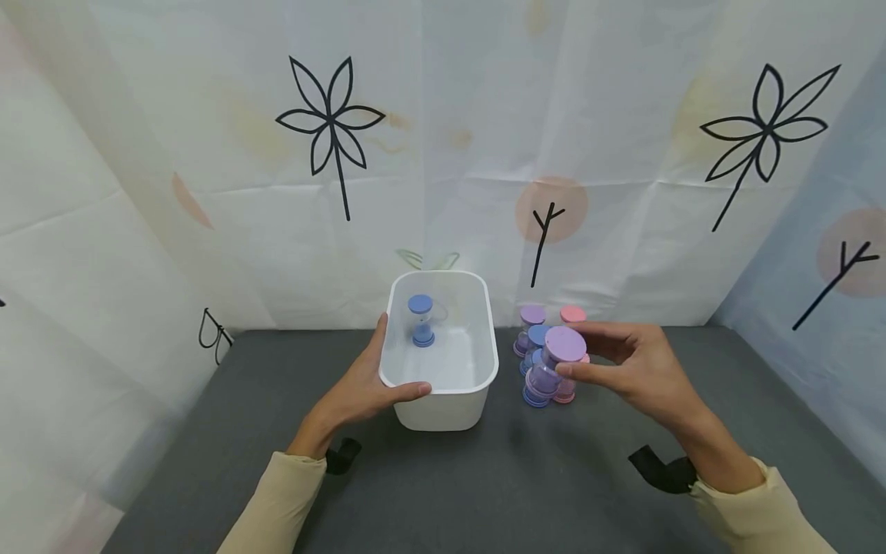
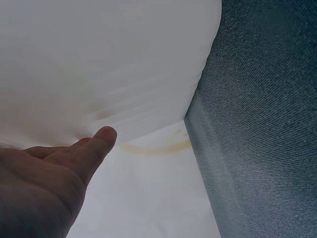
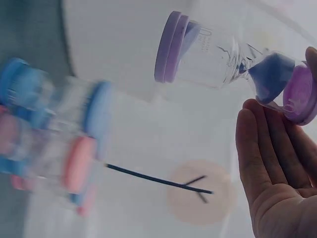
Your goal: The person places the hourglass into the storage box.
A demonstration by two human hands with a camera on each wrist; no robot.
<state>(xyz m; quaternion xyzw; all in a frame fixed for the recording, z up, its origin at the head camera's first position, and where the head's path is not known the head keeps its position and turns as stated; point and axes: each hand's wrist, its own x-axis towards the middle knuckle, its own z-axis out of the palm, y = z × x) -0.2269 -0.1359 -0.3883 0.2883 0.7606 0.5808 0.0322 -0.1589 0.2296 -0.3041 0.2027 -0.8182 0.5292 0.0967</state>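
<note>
My right hand (image 1: 640,369) pinches a purple-capped hourglass (image 1: 564,345) by its top cap, between thumb and fingertips. In the right wrist view that hourglass (image 3: 223,54) has clear glass with dark-looking sand. It is in front of a cluster of hourglasses, among them a blue-capped one (image 1: 539,335), a pink-capped one (image 1: 573,313) and another purple-capped one (image 1: 532,314). A white plastic bin (image 1: 443,412) has a blue hourglass (image 1: 421,319) upright inside. My left hand (image 1: 370,385) rests against the bin's left side, fingers straight, thumb along the front rim.
The dark grey tabletop (image 1: 443,492) carries the bin at centre and the hourglass cluster on its right. Behind, a white patterned cloth (image 1: 443,154) hangs along the table's back edge, with more cloth at both sides.
</note>
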